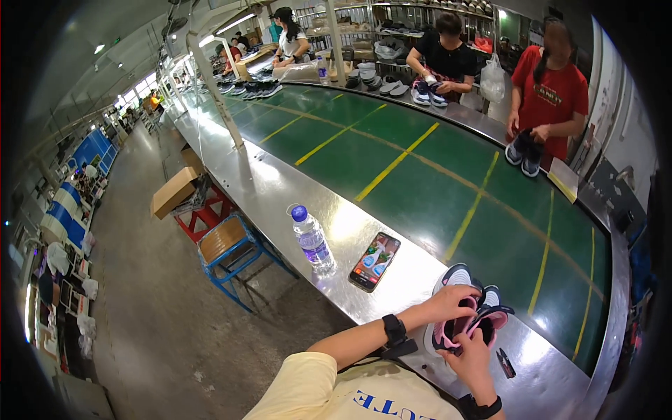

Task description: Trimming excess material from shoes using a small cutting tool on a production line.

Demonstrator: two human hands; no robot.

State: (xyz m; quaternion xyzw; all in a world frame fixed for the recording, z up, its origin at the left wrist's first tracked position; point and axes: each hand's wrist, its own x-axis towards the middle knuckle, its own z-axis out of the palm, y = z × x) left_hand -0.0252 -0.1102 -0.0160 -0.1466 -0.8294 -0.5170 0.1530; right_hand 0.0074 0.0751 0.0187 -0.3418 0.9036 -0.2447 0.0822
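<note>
**A:** What are your hands doing?

**B:** Your left hand point(451, 302) is closed around the top of a pink and black shoe point(467, 320). Your right hand point(470, 348) is pinching its lower edge from below. So both hands are clamped on that shoe.

**A:** Where is the shoe?

**B:** It's at the lower right of the frame, on the shiny metal desk point(280, 189), right beside the green belt point(420, 175).

**A:** What else is near you?

**B:** A phone point(375, 261) with a lit screen lies flat on the desk, just left of the shoe. A water bottle point(311, 240) with a blue cap stands upright left of the phone. A small dark thing point(505, 362) lies on the desk just right of your right hand. I can't tell what it is.

**A:** Anyone else?

**B:** A person in a red shirt point(549, 98) at the upper right holds dark shoes point(525, 152).
</note>
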